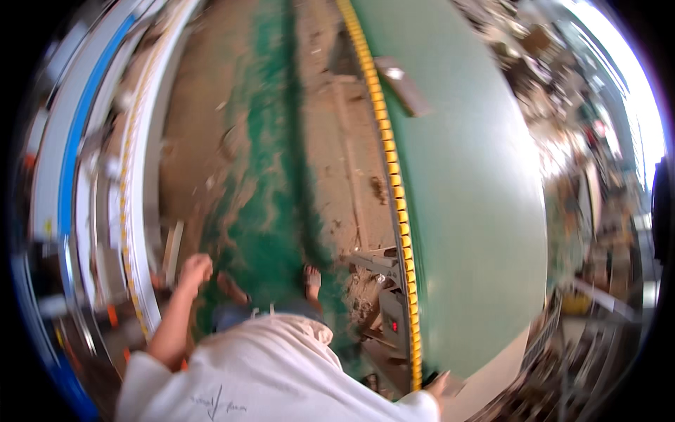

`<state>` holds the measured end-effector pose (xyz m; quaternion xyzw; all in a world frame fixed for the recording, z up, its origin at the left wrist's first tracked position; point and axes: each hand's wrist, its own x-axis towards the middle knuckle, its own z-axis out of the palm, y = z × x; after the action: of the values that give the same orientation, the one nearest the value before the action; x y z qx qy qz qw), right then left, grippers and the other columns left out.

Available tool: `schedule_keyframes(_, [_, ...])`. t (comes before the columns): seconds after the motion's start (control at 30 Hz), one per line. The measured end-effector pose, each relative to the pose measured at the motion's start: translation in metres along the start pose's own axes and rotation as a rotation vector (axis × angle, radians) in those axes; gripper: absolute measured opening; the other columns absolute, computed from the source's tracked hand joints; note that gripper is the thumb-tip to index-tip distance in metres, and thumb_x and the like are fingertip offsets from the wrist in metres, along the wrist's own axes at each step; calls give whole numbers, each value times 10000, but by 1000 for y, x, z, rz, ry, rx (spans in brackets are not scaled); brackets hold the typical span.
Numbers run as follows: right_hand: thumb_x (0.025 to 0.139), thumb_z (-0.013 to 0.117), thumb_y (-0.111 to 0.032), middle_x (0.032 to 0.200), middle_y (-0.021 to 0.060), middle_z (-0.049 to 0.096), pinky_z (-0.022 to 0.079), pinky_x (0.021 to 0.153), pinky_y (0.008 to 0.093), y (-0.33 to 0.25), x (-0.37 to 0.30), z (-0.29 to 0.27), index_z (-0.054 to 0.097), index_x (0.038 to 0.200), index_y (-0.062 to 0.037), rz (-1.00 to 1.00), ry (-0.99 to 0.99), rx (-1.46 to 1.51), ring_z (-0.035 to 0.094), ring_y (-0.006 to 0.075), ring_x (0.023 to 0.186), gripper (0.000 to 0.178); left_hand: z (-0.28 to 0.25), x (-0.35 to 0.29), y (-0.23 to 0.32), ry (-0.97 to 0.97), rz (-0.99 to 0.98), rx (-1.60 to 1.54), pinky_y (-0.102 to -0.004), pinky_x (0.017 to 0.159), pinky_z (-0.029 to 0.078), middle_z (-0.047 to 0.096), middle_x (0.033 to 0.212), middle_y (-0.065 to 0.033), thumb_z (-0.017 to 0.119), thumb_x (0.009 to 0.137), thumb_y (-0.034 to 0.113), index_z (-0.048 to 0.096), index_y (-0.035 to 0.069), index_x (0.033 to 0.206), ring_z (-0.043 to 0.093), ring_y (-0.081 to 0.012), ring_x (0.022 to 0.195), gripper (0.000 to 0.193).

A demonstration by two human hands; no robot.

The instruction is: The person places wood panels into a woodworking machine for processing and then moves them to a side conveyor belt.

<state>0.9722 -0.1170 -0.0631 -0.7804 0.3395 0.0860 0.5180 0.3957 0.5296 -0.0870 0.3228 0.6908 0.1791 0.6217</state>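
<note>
I look straight down at my own body in a white shirt and my two feet on a worn green and brown floor (267,176). My left hand (195,269) hangs at my side, curled into a loose fist with nothing in it. My right hand (440,384) shows only as fingertips at the lower edge, resting on the near corner of a large green table (464,183); whether it grips the corner I cannot tell. A grey flat piece (402,84) lies on the table's far end.
A yellow strip (392,176) edges the green table on my right. A grey box with a red light (394,316) is mounted under the table edge. A long white and blue machine (91,176) runs along my left. Cluttered shelves (598,176) fill the right side.
</note>
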Motion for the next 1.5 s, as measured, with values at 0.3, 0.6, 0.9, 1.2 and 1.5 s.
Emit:
schedule_keyframes(0.3, [819, 754, -62, 1065, 126, 641, 553, 783, 370, -66, 56, 82, 553, 1192, 51, -511, -112, 79, 628, 228, 869, 439, 216, -61, 55, -342, 176, 245, -285, 692, 548, 707, 957, -76, 680, 901, 202, 674, 24, 1092, 678, -145, 824, 261])
schedule_keyframes(0.6, [667, 853, -294, 1402, 282, 395, 359, 1068, 526, -83, -506, 357, 374, 1461, -31, -1835, -1462, -649, 411, 470, 1272, 964, 145, -105, 79, -26, 479, -618, -332, 835, 514, 643, 1055, -64, 674, 940, 171, 496, 33, 1237, 630, -162, 927, 373])
schedule_keyframes(0.9, [987, 376, -606, 969, 322, 654, 464, 846, 488, 204, -885, 420, 682, 1011, 50, -1719, -2134, -1158, 624, 471, 985, 724, -222, -154, -53, 447, 386, -1117, -386, 788, 536, 636, 1115, -86, 620, 981, 280, 440, 54, 1367, 634, -186, 983, 483])
schedule_keyframes(1.2, [988, 364, -612, 1130, 332, 635, 437, 923, 473, 398, -1078, 408, 637, 1143, 106, -1793, -2299, -1355, 573, 492, 1114, 784, -431, -83, -129, 876, 204, -1307, -410, 701, 530, 659, 908, -92, 511, 1016, 414, 615, 12, 1157, 636, -232, 765, 438])
schedule_keyframes(1.5, [941, 433, -693, 808, 247, 645, 455, 781, 442, 417, -1116, 469, 666, 913, 73, -1550, -2569, -1236, 604, 351, 801, 801, -461, -22, -96, 1208, -80, -1102, -350, 761, 485, 697, 1036, -83, 596, 997, 334, 688, -44, 1103, 603, -146, 926, 403])
